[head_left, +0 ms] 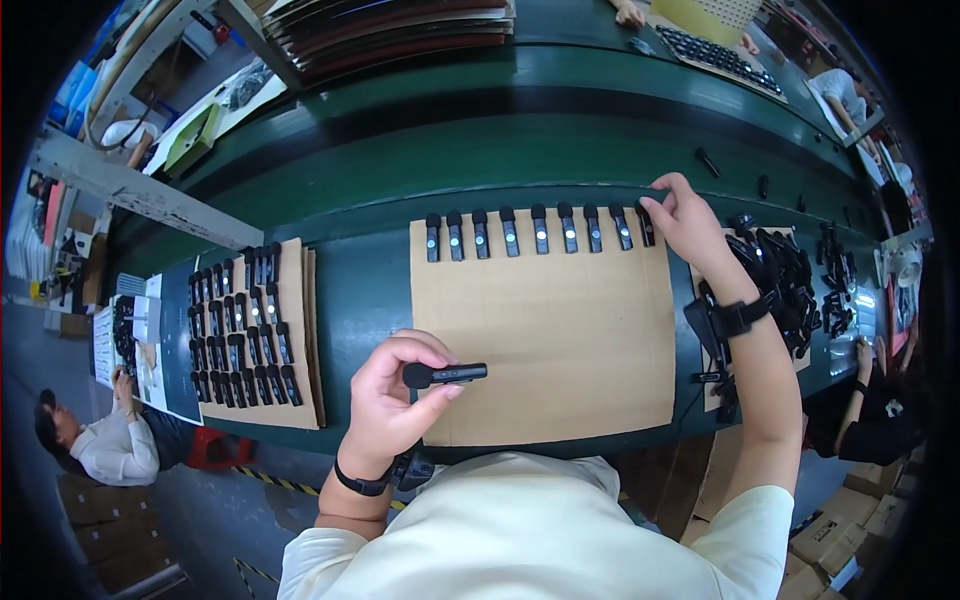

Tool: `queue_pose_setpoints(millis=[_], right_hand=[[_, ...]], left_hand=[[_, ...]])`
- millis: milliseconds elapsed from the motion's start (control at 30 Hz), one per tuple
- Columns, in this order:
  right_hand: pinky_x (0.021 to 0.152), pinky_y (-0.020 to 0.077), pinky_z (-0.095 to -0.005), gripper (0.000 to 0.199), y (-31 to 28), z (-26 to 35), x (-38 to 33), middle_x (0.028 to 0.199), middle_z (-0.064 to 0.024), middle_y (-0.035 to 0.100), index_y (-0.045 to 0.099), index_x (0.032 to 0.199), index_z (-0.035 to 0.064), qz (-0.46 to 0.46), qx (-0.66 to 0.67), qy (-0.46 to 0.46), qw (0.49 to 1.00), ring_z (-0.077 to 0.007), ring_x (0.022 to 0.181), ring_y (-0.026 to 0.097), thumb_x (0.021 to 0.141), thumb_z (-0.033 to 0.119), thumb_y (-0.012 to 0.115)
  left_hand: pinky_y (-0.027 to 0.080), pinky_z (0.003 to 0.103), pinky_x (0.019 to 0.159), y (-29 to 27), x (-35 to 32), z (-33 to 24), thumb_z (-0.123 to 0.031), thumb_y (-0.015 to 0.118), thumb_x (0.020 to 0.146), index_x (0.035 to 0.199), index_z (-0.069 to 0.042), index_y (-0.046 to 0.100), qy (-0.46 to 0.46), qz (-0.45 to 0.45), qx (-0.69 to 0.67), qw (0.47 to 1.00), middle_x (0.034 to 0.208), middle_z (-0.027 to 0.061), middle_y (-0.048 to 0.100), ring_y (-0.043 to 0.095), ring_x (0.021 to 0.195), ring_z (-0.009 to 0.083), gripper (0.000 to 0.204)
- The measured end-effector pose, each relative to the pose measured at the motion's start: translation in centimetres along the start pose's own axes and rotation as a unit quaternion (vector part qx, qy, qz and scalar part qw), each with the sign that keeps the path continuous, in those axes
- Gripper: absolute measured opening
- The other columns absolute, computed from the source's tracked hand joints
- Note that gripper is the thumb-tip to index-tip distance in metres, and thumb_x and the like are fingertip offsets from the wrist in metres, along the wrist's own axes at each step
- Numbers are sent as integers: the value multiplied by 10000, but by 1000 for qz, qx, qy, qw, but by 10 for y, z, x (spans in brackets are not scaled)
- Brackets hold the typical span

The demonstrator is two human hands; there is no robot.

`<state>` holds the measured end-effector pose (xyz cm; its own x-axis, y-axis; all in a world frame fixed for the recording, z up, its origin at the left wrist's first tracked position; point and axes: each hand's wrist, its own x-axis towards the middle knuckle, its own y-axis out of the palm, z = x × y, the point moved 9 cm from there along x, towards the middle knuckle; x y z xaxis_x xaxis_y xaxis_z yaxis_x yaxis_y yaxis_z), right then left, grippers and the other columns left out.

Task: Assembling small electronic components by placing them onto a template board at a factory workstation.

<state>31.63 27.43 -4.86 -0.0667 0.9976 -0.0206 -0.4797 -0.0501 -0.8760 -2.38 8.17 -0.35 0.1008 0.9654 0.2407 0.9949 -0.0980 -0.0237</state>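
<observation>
My left hand [395, 395] pinches a small black oblong device [445, 375] by one end, low over the near left part of a brown cardboard sheet [560, 340]. My right hand [690, 220] reaches to the sheet's far right corner, fingertips on the last black device [646, 224] of a row. That row [535, 230] of several like devices lies along the sheet's far edge, each with a pale dot. Both wrists wear black straps.
A second cardboard sheet [265, 330] filled with rows of black devices lies to the left. A loose heap of black devices [780, 275] sits at the right. Dark trays [390, 30] are stacked beyond the green bench [500, 150]. Other people sit at lower left and at right.
</observation>
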Motion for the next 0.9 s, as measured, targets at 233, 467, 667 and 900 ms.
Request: queue_pose_setpoints(millis=[233,467,667,900], right_hand=[[756,451,-213,288,-1,129,-122,910,-20,603,546,1188,9,167,380,-160,896,-86,849,548,922,79,628],[716,492,-254,269,29,173,-170,927,-78,665,634,1081,-19,232,449,-173,846,-135,788,604,829,17,722],[665,494,-270,303,3,176,-177,871,-104,657,652,1043,-16,58,376,-276,883,-175,730,616,764,-28,770],[653,489,-266,300,2,175,-180,868,-110,653,650,1038,-18,36,377,-288,880,-176,730,614,762,-38,767]], left_hand=[[501,323,819,25,14,-24,34,776,751,973,-3,620,77,79,34,993,973,123,631,612,912,217,274],[482,298,734,44,16,-37,-27,807,753,979,-6,626,113,117,61,985,908,120,642,602,822,194,290],[468,285,687,44,12,-38,-11,811,734,1009,8,633,102,102,100,985,897,116,654,606,774,189,328],[493,310,647,47,14,-41,26,778,713,1009,2,643,128,101,101,981,864,105,652,619,747,227,326]])
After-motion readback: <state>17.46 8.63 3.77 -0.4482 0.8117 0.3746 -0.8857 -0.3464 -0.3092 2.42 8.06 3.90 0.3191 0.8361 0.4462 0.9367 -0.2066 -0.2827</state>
